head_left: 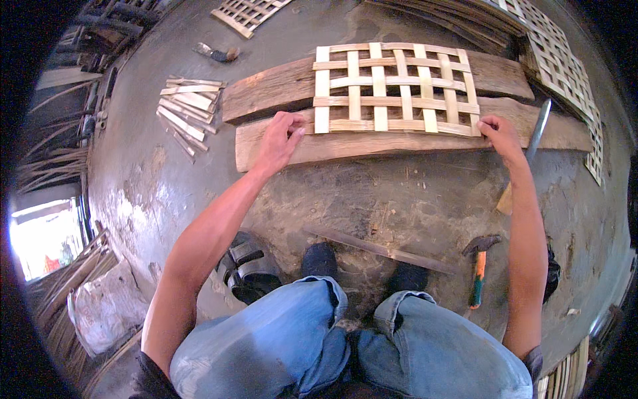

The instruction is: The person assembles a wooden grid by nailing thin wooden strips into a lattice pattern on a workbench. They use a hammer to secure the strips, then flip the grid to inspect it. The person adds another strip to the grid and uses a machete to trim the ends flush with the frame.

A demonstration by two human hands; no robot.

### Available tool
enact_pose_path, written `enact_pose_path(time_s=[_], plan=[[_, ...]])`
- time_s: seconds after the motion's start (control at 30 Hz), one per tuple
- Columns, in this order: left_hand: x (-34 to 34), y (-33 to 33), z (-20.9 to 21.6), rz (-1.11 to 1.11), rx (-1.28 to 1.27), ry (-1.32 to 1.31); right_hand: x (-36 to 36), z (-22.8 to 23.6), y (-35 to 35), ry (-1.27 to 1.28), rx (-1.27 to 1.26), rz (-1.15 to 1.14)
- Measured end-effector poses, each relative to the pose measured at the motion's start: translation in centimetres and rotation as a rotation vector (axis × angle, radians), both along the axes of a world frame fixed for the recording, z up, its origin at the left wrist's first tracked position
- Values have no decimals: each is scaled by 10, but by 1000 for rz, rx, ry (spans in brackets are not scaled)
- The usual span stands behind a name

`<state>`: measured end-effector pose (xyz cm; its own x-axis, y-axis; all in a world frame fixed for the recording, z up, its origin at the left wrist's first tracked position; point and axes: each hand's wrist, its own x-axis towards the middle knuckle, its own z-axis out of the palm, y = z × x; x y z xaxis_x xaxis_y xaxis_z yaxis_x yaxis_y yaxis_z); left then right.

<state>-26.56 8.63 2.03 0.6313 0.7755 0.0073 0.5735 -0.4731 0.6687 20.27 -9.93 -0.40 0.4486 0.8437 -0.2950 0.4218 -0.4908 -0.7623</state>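
A woven lattice of pale bamboo strips (379, 86) lies flat across two thick wooden planks (266, 143). At its near left corner is my left hand (282, 139), fingers curled and thumb close to the index finger; whether a strip end is between them is too small to tell. My right hand (502, 136) pinches the lattice's near right corner between thumb and fingers. Just beyond my right wrist, a long blade with a wooden handle (539, 126) leans over the planks' near edge, its handle partly hidden by my forearm.
Loose bamboo pieces (189, 110) lie left of the planks, near a short tool (217, 52). A hammer (479, 269) and a long flat strip (379, 249) rest on the floor by my feet. Sandals (249, 266) sit at left. More woven lattices (565, 73) stand at far right.
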Motion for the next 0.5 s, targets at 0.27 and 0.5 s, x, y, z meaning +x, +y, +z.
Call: enact_pose_path(time_s=[0.27,0.5], plan=[[-4,-1,-1,-46,32,-20,-10,3,2,60,-9,-62],[-4,-2,-2,-49,63,-18,-13,6,3,62,8,-46]])
